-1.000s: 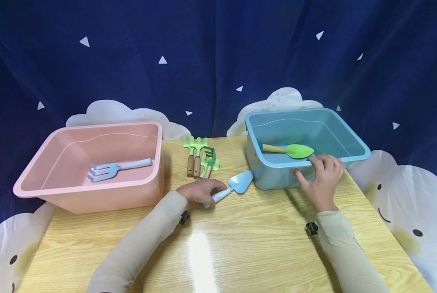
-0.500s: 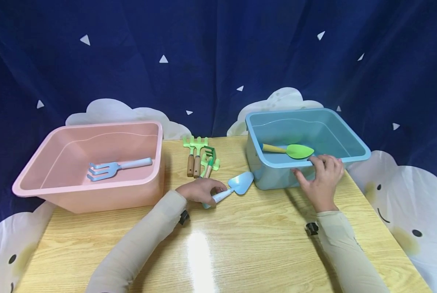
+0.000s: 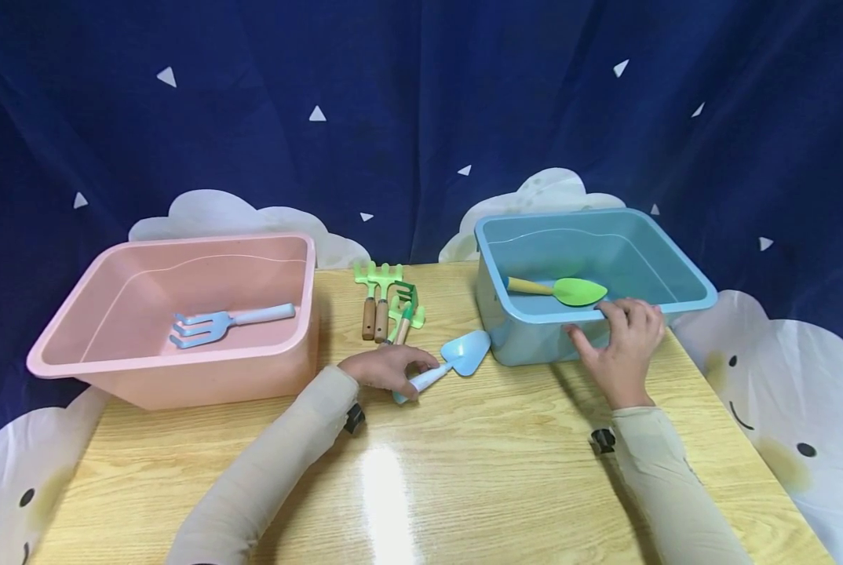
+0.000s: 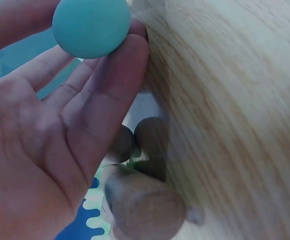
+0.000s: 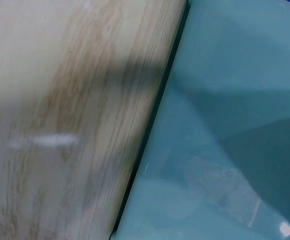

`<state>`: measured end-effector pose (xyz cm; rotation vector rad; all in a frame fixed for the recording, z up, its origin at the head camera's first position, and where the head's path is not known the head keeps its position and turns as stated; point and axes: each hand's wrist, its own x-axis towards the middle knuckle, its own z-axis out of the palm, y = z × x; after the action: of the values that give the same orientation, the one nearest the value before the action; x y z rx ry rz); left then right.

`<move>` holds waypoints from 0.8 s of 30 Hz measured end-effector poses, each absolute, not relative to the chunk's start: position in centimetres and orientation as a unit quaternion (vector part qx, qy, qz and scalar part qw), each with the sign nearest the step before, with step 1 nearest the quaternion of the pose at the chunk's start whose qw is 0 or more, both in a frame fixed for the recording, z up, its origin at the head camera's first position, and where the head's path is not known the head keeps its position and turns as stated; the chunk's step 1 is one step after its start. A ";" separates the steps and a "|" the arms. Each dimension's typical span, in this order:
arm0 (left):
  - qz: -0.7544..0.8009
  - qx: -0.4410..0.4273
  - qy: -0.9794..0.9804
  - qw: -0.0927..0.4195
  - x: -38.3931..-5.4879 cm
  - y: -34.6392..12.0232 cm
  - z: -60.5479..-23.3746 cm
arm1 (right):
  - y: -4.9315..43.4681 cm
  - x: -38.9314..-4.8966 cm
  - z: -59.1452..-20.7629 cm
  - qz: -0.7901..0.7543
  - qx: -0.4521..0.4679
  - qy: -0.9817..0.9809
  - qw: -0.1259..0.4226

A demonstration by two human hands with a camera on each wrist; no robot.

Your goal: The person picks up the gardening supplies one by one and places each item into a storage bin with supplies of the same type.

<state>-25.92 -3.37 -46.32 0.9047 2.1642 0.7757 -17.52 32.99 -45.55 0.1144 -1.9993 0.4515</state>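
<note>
My left hand point(image 3: 389, 369) holds the handle of a light blue trowel point(image 3: 467, 353) between thumb and fingers. The trowel's blade points right, its tip close to the blue bin point(image 3: 534, 341). Seen from the left wrist, the round teal handle end point(image 4: 91, 25) sits between the thumb and fingers. My right hand point(image 3: 622, 349) grips the bin's front rim, fingers over it and thumb outside. Within this bin lies a green trowel point(image 3: 580, 292) with a yellow handle. The right wrist view has the bin's wall point(image 5: 224, 125) beside the tabletop, the hand out of sight.
A pink bin point(image 3: 217, 380) stands at the left with a light blue hand fork point(image 3: 209, 328) inside. Between the bins lie several small green rakes point(image 3: 382, 310) with wooden handles, partly behind the left hand. A dark blue curtain point(image 3: 393, 118) hangs behind the table point(image 3: 492, 479).
</note>
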 end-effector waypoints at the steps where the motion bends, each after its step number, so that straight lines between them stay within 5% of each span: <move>1: 0.297 0.346 0.827 0.329 -25.9 -3.4 -46.4 | 33.0 -17.5 -45.5 0.189 0.048 -0.833 0.518; 24: 0.333 0.322 0.817 0.344 -26.2 -3.6 -46.4 | 32.9 -17.3 -45.4 0.188 0.043 -0.837 0.512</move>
<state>-26.18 -3.57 -46.37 0.8374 2.1226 0.8641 -17.33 32.88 -45.37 0.1034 -2.0142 0.4529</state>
